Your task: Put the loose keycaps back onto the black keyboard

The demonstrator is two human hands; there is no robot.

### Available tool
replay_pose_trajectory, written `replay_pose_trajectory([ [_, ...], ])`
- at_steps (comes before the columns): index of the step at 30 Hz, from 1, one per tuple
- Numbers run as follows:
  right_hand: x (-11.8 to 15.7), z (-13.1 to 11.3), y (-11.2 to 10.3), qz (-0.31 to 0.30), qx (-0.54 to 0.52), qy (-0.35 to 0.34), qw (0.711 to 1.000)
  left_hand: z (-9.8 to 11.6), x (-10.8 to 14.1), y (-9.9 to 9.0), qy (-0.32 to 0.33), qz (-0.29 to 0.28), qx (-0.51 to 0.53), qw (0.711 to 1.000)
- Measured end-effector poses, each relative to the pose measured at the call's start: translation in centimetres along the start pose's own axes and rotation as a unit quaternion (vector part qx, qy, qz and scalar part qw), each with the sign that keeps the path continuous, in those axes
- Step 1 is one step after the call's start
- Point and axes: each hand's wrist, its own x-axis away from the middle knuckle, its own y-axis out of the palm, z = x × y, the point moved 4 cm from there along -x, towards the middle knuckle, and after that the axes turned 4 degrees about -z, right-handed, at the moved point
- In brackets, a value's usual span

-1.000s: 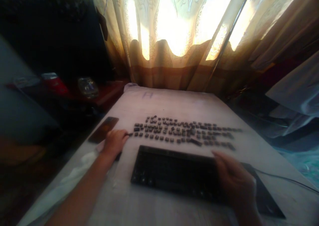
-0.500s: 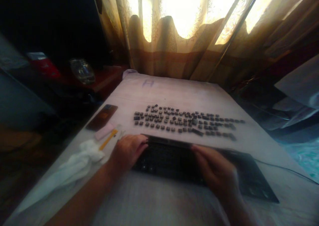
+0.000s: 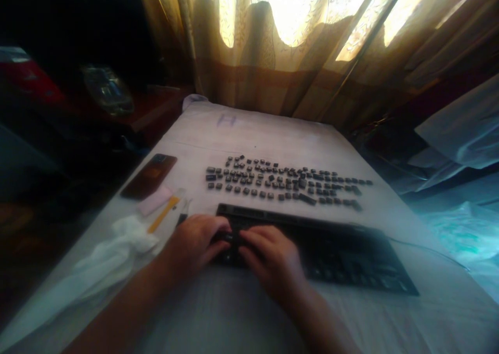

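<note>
A black computer keyboard (image 3: 335,239) lies slightly slanted near the front of the table, its key field largely bare of keycaps. My left hand (image 3: 198,239) is over its left end, thumb and fingertips closed around something small and dark that I cannot make out. My right hand (image 3: 275,255) is just beside it, above the key field, with fingers bent and drawn together; their tips face the left hand's, and what they hold, if anything, is hidden. Beyond the keyboard, many loose black keycaps (image 3: 254,193) are spread in rough rows.
Left of the keyboard are a crumpled white cloth (image 3: 125,245), a yellow stick-like tool (image 3: 163,214), a pink piece (image 3: 154,200) and a brown phone (image 3: 150,176). A cable (image 3: 429,249) runs off the keyboard's right side. Curtains (image 3: 241,63) hang behind the table.
My hands have moved from the keyboard's far edge to its left end, the right hand travelling left toward the other. The keyboard, tilted up before, now lies flatter.
</note>
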Motion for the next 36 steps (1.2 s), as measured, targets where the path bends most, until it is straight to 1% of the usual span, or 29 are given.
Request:
replay_pose_trajectory([
  [4,-0.4,0.0,0.6,-0.026,0.006,0.003,1.0,-0.2,-0.2,-0.2,-0.041,-0.057,0.02,0.997],
  [7,-0.8,-0.1,1.2,-0.05,-0.003,0.012,0.999,-0.9,-0.1,-1.2,-0.044,-0.079,0.028,0.996],
  [8,-0.9,-0.1,1.3,-0.053,-0.008,0.018,0.998,-1.3,0.0,-1.7,-0.042,-0.074,0.027,0.996],
  [10,-1.1,-0.1,1.7,-0.058,-0.021,0.034,0.998,-2.0,0.1,-2.6,-0.037,-0.046,0.015,0.998],
  [12,-1.1,-0.2,2.0,-0.064,-0.028,0.047,0.996,-2.6,0.3,-3.0,-0.029,-0.026,0.007,0.999],
  [14,-1.1,-0.3,2.3,-0.075,-0.026,0.055,0.995,-2.9,0.3,-2.9,-0.024,-0.029,0.009,0.999],
  [16,-1.0,-0.4,2.5,-0.082,-0.021,0.063,0.994,-3.1,0.4,-2.4,-0.037,-0.047,0.018,0.998],
  [20,-1.1,-0.5,2.7,-0.095,-0.01,0.075,0.993,-3.4,0.3,-1.7,-0.108,-0.085,0.038,0.99],
  [23,-1.1,-0.6,2.8,-0.104,0.005,0.072,0.992,-3.2,0.2,-1.5,-0.159,-0.121,0.061,0.978],
  [28,-1.1,-0.8,2.9,-0.108,0.041,0.05,0.992,-2.6,0.1,-1.1,-0.211,-0.168,0.126,0.955],
  [33,-1.1,-0.8,2.8,-0.106,0.059,0.04,0.992,-2.6,0.1,-0.5,-0.258,-0.189,0.179,0.93],
  [36,-1.2,-1.1,2.7,-0.1,0.087,0.015,0.991,-2.9,0.2,0.1,-0.272,-0.197,0.217,0.917],
])
